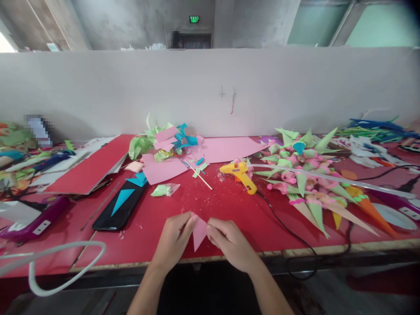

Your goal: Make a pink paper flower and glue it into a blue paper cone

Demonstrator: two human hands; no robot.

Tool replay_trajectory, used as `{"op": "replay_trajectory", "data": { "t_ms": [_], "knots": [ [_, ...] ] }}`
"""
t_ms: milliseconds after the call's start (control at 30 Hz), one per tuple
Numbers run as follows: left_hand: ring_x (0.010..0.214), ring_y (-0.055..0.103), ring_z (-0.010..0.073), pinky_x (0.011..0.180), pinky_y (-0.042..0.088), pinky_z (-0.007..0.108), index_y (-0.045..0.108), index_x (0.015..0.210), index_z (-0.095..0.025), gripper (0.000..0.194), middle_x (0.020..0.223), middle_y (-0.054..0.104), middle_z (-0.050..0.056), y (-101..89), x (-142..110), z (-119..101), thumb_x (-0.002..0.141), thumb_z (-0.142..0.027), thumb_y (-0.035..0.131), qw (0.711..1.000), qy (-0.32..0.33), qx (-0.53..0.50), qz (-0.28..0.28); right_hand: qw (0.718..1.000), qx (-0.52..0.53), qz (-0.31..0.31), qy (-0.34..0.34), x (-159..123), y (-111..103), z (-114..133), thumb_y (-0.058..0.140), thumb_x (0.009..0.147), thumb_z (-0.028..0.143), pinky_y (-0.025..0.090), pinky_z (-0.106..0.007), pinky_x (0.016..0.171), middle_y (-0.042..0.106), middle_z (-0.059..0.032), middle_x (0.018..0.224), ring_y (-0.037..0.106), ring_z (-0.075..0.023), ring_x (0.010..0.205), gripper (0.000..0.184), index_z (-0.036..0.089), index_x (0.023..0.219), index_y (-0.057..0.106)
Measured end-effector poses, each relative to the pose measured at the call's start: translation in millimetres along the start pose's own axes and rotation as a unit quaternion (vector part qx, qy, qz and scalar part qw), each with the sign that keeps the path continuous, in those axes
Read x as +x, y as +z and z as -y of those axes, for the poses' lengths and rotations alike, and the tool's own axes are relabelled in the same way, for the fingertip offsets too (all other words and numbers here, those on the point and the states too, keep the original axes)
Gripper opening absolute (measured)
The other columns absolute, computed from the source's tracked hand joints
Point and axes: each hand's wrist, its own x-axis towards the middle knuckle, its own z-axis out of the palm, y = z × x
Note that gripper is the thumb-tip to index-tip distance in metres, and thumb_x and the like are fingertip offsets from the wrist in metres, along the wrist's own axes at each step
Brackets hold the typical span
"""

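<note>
Left hand [177,236] and right hand [228,240] pinching pink triangular piece [198,234], clear bag [173,188] beyond (pale-green material [159,190] inside)

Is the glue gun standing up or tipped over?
Tipped over: the yellow glue gun lies with barrel and handle both along the red tabletop.

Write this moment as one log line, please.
left hand: holding pink paper piece | right hand: holding same piece | yellow glue gun: on red table | black phone: under blue paper
</note>
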Motion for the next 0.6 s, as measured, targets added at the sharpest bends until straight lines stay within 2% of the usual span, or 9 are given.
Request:
{"op": "replay_trajectory", "data": {
  "t_ms": [67,133,300,400,500,600],
  "knots": [
    [0.048,0.039,0.0075,0.047,0.030,0.017,0.038,0.057,-0.016,0.032,0.052,0.042,-0.004,-5.1,0.2,1.1,0.084,-0.033,0.036,0.999,0.001,0.001,0.040,1.000,-0.001,-0.010,0.000,0.3,-0.3,0.2,0.036,0.085,0.026,0.025,-0.019,0.048,0.035,0.0053,0.053,0.033,-0.0066,0.049,0.027,0.017,0.059,0.039],
    [0.048,0.041,0.0079,0.048,0.031,0.017,0.040,0.056,-0.016,0.032,0.050,0.043,-0.004,-10.8,2.4,2.3,0.083,-0.033,0.037,0.999,-0.003,0.013,0.052,1.000,-0.017,-0.018,-0.003,0.8,-0.5,1.0,0.037,0.084,0.025,0.025,-0.019,0.049,0.036,0.0052,0.052,0.034,-0.0068,0.050,0.026,0.017,0.060,0.042],
    [0.046,0.044,0.0089,0.049,0.030,0.019,0.038,0.052,-0.016,0.036,0.047,0.044,-0.003,-27.8,26.4,10.6,0.083,-0.034,0.036,0.996,-0.005,0.089,-0.007,0.998,-0.019,-0.063,0.003,1.7,0.1,1.1,0.039,0.083,0.028,0.027,-0.019,0.050,0.042,0.0036,0.057,0.038,-0.0083,0.054,0.024,0.017,0.063,0.046],
    [0.049,0.047,0.0108,0.050,0.030,0.020,0.039,0.052,-0.016,0.038,0.050,0.047,-0.002,-33.8,50.4,19.7,0.083,-0.038,0.034,0.988,-0.006,0.157,0.011,0.998,-0.013,-0.067,0.003,1.7,0.8,-1.0,0.039,0.083,0.029,0.026,-0.020,0.049,0.038,0.0039,0.056,0.035,-0.0083,0.053,0.025,0.017,0.061,0.043],
    [0.050,0.048,0.0132,0.047,0.026,0.022,0.044,0.054,-0.017,0.039,0.051,0.050,0.001,-34.7,72.4,26.2,0.081,-0.044,0.034,0.957,-0.054,0.284,0.027,0.997,-0.017,-0.069,-0.005,1.6,0.6,-2.3,0.039,0.083,0.028,0.025,-0.020,0.049,0.036,0.0043,0.055,0.034,-0.0080,0.053,0.026,0.017,0.060,0.040],
    [0.056,0.053,0.0173,0.047,0.026,0.023,0.052,0.060,-0.017,0.040,0.059,0.056,0.005,-37.4,90.2,27.7,0.079,-0.048,0.036,0.927,-0.070,0.367,0.007,0.997,-0.028,-0.070,-0.006,1.6,-0.1,-2.4,0.039,0.083,0.028,0.025,-0.020,0.049,0.038,0.0041,0.055,0.035,-0.0079,0.053,0.025,0.017,0.061,0.042]
  ]
}}
